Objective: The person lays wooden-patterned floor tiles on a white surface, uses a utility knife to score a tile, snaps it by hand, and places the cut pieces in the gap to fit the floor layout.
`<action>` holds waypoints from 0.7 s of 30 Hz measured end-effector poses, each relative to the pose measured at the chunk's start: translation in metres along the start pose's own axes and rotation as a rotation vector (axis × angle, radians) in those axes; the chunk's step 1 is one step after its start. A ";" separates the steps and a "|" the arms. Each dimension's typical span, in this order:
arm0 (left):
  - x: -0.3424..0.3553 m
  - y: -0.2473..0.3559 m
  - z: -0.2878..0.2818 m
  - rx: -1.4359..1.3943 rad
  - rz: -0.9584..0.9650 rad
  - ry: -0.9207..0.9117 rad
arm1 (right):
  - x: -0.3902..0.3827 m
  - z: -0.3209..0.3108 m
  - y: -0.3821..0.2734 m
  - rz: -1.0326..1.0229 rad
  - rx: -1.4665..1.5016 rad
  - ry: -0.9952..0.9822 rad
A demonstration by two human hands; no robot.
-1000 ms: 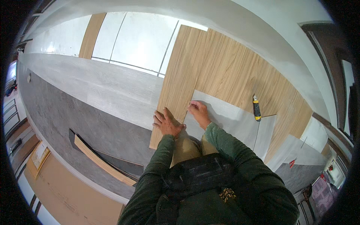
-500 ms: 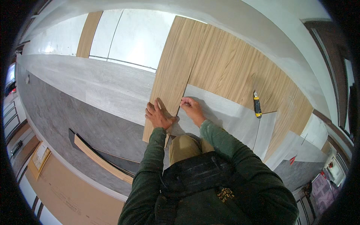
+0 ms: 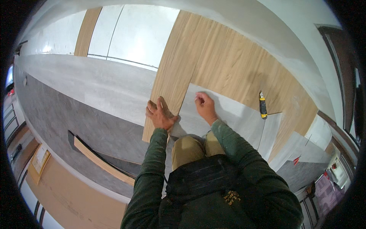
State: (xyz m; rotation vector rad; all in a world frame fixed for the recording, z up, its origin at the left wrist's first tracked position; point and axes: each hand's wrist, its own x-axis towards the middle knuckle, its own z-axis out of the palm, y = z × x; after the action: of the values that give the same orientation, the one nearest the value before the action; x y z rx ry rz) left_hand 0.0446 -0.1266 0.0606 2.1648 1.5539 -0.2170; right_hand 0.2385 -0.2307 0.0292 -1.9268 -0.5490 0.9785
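My left hand (image 3: 161, 117) lies on the near part of a wood-look floor plank (image 3: 171, 72), its fingers spread and the thumb reaching past the plank's right edge. My right hand (image 3: 206, 106) is over a light grey plank sheet (image 3: 232, 108), to the right of that plank and apart from it. Its fingers are curled in against the thumb. Whatever might be between them is too small or hidden to make out. On the laid wood-look planks (image 3: 232, 57) to the right sits a yellow and black utility knife (image 3: 263, 105), blade pointing away from me.
White tiles (image 3: 139, 34) and a narrow wood-look strip (image 3: 88, 32) are at the far left. Long grey planks (image 3: 95, 78) run leftward. Offcuts (image 3: 103, 160) lie at the near left beside a cardboard sheet (image 3: 76, 191). A red-handled tool (image 3: 296, 160) rests at right.
My right hand has moved right and slightly away from me, off the wood-look plank's edge. My left hand stays on the plank. The whole view has shifted a little.
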 end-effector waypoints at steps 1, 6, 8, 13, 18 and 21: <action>-0.003 -0.002 0.001 -0.025 0.013 0.006 | 0.008 -0.008 -0.003 -0.027 -0.042 0.024; -0.001 0.000 0.005 -0.032 0.041 -0.007 | 0.090 -0.048 -0.015 -0.369 -0.387 0.183; 0.000 0.000 0.002 -0.022 0.016 -0.034 | 0.128 -0.059 -0.035 -0.517 -0.496 0.143; 0.003 0.006 0.002 -0.016 -0.004 -0.078 | 0.212 -0.067 -0.045 -0.817 -0.766 0.100; 0.004 0.001 -0.001 -0.034 0.025 -0.080 | 0.214 -0.061 -0.044 -0.832 -0.865 0.071; 0.004 -0.003 0.001 -0.032 -0.004 -0.072 | 0.205 -0.061 -0.059 -0.722 -0.768 -0.027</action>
State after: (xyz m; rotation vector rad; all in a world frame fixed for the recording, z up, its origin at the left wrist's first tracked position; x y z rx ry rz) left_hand 0.0435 -0.1225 0.0575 2.1067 1.5118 -0.2665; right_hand 0.4093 -0.0894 0.0125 -2.0663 -1.6753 0.3243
